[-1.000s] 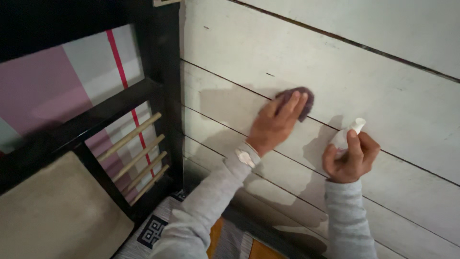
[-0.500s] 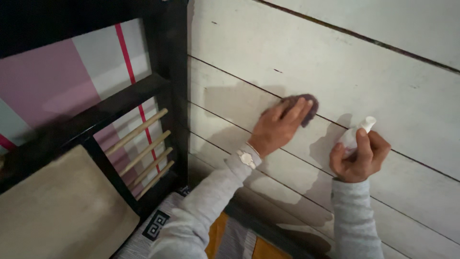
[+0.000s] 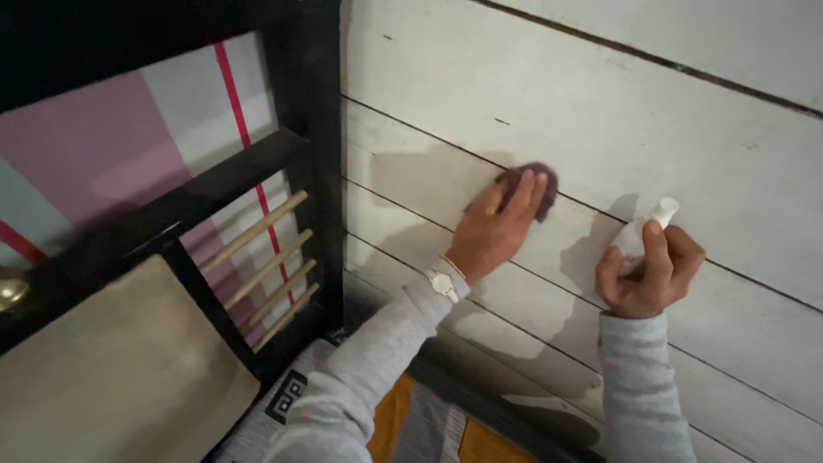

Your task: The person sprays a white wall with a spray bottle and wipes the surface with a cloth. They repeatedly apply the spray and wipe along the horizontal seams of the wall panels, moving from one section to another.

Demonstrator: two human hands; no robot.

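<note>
Left hand (image 3: pixel 493 231), centre of the frame: fingers flat and together, the grip pressing a dark purple-brown pad (image 3: pixel 533 182) against the white plank wall (image 3: pixel 600 103). The pad shows only past the fingertips; the palm covers the rest. A pale wristwatch (image 3: pixel 443 281) sits at the cuff of the grey sleeve (image 3: pixel 377 351).

Right hand (image 3: pixel 650 270), right of centre and a little lower: grip clamped around a small white bottle (image 3: pixel 649 225), its cap pointing up and right toward the wall, near the boards; whether it touches them cannot be told. Pad and bottle are apart, with one board seam between them.

Change over the last second: both hands lie slightly further right in the frame, and the pad remains pressed on the same band of planks beside the seam. This suggests continued rubbing of one patch rather than a shift to a new board, though the camera's own drift may account for part of it.

Surface: horizontal painted boards with dark seams, scuffed and shadowed by both arms. Surroundings: a black wooden frame (image 3: pixel 300 111) with pale dowel rungs (image 3: pixel 257 257) at left, a pink, white and red striped fabric (image 3: pixel 103 146) behind it, a beige cushion (image 3: pixel 111 377) at lower left, and orange-and-grey cloth (image 3: pixel 429 429) along the bottom edge.
</note>
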